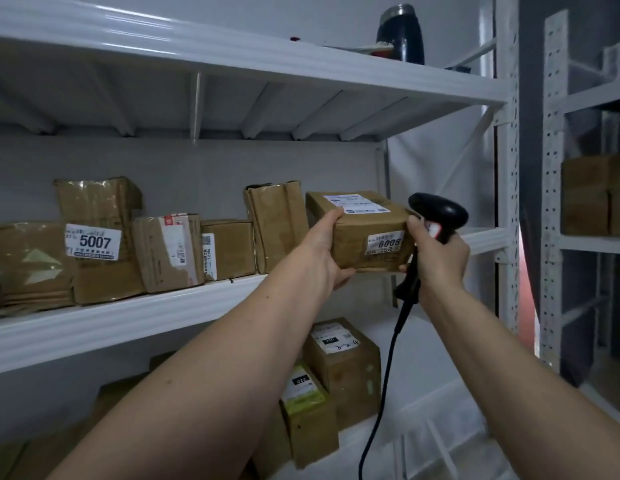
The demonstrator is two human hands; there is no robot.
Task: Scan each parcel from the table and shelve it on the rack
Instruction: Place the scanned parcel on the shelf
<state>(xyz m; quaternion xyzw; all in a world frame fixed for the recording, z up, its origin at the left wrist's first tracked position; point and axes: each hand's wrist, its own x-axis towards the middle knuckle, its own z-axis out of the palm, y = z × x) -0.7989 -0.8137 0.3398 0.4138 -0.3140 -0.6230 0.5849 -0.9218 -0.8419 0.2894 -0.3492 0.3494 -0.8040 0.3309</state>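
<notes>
A brown cardboard parcel (364,230) with a white shipping label on top and a tag reading 6008 on its front sits at the right end of the middle rack shelf (135,317). My left hand (322,251) grips its left front corner, thumb on top and fingers underneath. My right hand (436,254) holds a black handheld scanner (440,211) by the handle and touches the parcel's right side. The scanner's cord hangs down between my arms.
Several other brown parcels stand in a row on the same shelf, one tagged 5007 (97,240). Lower shelf holds more boxes (343,362). A dark flask (402,32) stands on the top shelf. A white upright (507,202) bounds the rack; another rack is at right.
</notes>
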